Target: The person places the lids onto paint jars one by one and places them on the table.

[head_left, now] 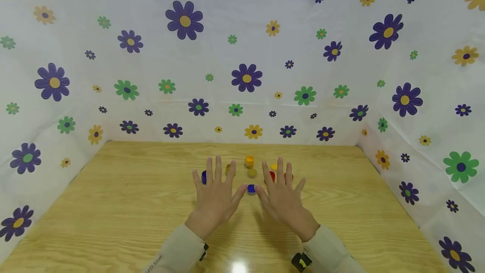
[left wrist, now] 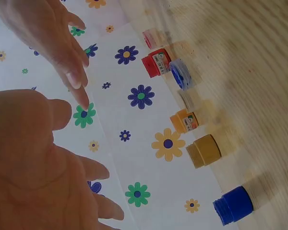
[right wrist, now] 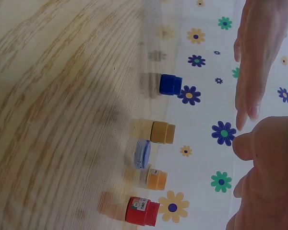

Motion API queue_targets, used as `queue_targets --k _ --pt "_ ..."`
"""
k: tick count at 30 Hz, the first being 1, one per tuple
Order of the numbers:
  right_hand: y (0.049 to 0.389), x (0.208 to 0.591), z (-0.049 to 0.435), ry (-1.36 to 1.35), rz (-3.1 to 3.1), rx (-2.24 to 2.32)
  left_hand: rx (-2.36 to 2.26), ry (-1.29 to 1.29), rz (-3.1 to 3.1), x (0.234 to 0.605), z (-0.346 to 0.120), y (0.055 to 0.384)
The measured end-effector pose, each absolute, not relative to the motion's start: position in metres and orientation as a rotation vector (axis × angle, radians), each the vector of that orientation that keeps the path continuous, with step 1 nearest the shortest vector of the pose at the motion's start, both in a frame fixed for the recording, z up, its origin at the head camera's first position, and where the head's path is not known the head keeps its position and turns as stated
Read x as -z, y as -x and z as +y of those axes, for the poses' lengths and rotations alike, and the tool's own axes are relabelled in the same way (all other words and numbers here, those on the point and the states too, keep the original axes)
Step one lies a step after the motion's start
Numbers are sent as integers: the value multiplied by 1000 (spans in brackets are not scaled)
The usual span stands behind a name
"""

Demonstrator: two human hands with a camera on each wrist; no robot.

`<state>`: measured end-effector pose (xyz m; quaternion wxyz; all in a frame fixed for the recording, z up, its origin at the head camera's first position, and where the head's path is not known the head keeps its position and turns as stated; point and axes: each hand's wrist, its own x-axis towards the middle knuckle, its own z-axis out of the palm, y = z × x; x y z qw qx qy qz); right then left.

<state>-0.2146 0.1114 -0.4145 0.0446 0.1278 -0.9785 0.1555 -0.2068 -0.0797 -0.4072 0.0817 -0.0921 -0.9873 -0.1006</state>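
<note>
My left hand (head_left: 213, 197) and right hand (head_left: 284, 200) hover side by side over the table, palms down, fingers spread and holding nothing. Between the two thumbs lies a blue lid (head_left: 251, 189). Beyond the left fingers stand an uncapped blue paint jar (left wrist: 234, 205) and an ochre paint jar (left wrist: 204, 151). An orange-yellow paint jar (head_left: 249, 162) stands farther back in the middle, an ochre lid (head_left: 251, 173) in front of it. The right fingers partly cover a red paint jar (right wrist: 142, 211), a yellow lid (head_left: 274, 166) and a red lid (head_left: 289, 176) in the head view.
The wooden table (head_left: 113, 197) runs back to a white cloth (head_left: 216, 54) printed with flowers, which also hangs along both sides. Light sleeves cover the arms, and a dark strap with a small device (head_left: 301, 261) sits by the right wrist.
</note>
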Motion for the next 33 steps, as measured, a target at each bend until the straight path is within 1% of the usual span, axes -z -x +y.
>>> queue_targets --k 6,10,15,20,27,33 --pt "217 415 112 -463 -2906 -458 293 236 -2970 402 -92 213" --pt "223 414 112 -540 -2788 -453 419 206 -2986 394 -110 223" --pt "236 416 110 -688 -2647 -570 671 180 -3005 390 -134 238" --pt "247 418 106 -781 -2706 -721 931 164 -3019 399 -150 252" --pt "258 424 96 -874 -2826 -639 1086 44 -3055 416 -160 264" --pt "266 426 90 -916 -2909 -664 1211 -25 -3033 425 -168 274"
